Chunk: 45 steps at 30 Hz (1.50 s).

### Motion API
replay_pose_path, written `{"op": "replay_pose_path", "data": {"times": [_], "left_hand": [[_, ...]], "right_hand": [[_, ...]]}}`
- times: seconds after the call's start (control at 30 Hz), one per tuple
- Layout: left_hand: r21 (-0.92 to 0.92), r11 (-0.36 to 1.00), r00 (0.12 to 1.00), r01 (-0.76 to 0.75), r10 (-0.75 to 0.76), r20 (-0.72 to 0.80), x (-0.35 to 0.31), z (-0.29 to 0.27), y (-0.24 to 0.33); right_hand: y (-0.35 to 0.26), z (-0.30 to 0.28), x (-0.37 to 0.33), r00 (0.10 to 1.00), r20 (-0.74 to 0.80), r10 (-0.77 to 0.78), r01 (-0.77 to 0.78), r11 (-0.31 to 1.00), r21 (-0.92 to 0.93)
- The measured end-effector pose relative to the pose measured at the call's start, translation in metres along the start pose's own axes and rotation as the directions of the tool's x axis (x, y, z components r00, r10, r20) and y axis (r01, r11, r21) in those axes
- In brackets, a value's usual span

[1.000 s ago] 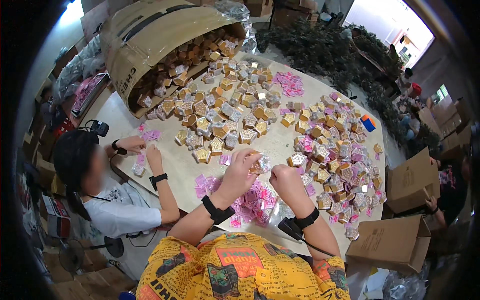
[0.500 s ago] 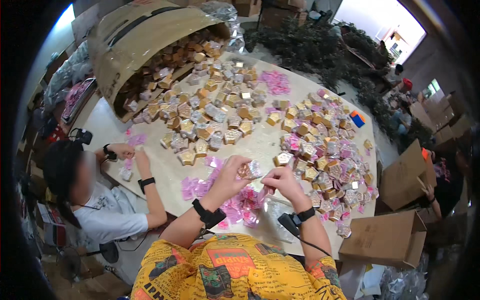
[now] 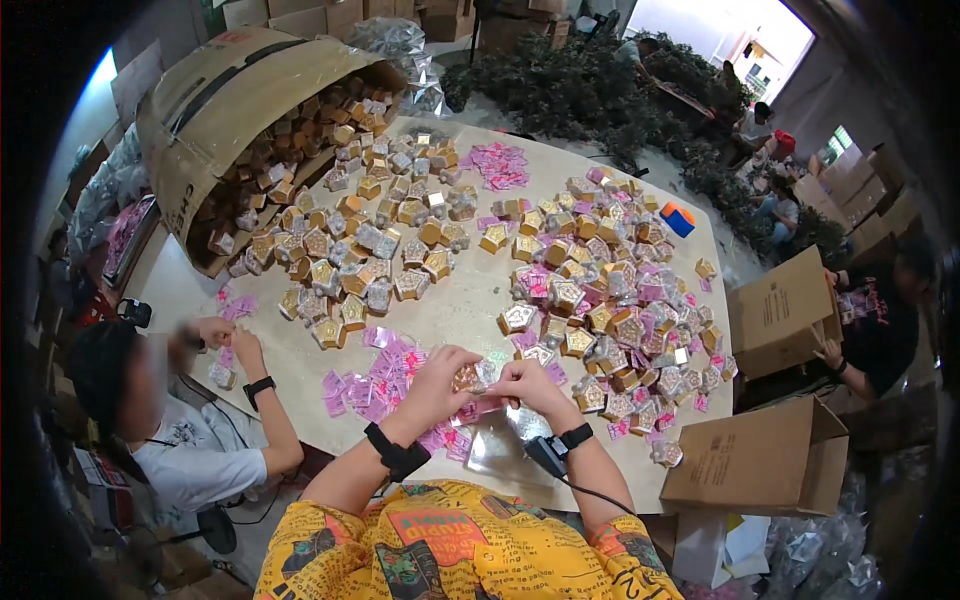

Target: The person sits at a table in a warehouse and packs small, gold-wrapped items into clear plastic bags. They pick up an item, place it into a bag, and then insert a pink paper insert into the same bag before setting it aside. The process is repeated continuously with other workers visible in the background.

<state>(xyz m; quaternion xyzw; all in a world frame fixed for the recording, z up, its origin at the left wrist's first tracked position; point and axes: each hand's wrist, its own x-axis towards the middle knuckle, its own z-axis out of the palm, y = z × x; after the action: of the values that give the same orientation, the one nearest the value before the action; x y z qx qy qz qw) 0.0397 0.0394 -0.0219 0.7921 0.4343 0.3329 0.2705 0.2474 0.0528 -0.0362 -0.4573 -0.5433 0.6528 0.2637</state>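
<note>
Over the near edge of the table, my left hand (image 3: 432, 392) is closed round a small gold box (image 3: 467, 377) in clear wrapping. My right hand (image 3: 540, 390) is beside it, thumb and fingers pinched on a pink packet (image 3: 488, 404) that stretches toward the box. Whether the packet is attached to the box, I cannot tell. Loose pink packets (image 3: 372, 388) lie heaped beside and under my left hand. Below my right hand is a clear plastic bag (image 3: 505, 452). Wrapped gold boxes mixed with pink packets form a pile (image 3: 610, 325) to the right.
A big cardboard carton (image 3: 215, 100) lies on its side at the far left, spilling gold boxes (image 3: 350, 250). A person (image 3: 190, 410) works at the left side. Another person (image 3: 870, 320) handles a carton (image 3: 785, 310) at right. An orange and blue object (image 3: 678, 219) lies near the right edge.
The view has shifted, so the table appears further left and lower. Both hands stay close together round the gold box. The pink packet now shows stretched between them.
</note>
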Motion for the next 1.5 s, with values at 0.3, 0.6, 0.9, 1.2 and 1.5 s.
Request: {"op": "replay_pose_path", "data": {"times": [0.3,0.6,0.9,1.2,1.5], "left_hand": [[-0.265,0.910,0.946,0.318,-0.285,0.156,-0.022,0.039,-0.017],[0.111,0.804,0.809,0.584,-0.587,-0.005,-0.057,0.030,-0.076],[0.334,0.691,0.764,0.641,-0.532,-0.366,-0.068,0.029,-0.121],[0.384,0.567,0.674,0.729,-0.695,-0.252,-0.036,0.027,-0.168],[0.247,0.625,0.672,0.741,-0.697,-0.251,-0.030,0.028,-0.191]], "right_hand": [[0.028,-0.026,0.008,0.999,0.035,-0.016,0.024,0.970,-0.242],[-0.039,-0.146,0.023,0.430,-0.448,-0.784,0.137,0.547,-0.826],[0.136,0.006,-0.040,0.995,-0.090,0.050,-0.102,0.549,-0.829],[0.172,0.026,-0.040,0.980,-0.183,-0.082,-0.105,0.567,-0.817],[0.178,0.040,-0.049,0.924,-0.382,-0.028,-0.293,0.591,-0.752]]}}
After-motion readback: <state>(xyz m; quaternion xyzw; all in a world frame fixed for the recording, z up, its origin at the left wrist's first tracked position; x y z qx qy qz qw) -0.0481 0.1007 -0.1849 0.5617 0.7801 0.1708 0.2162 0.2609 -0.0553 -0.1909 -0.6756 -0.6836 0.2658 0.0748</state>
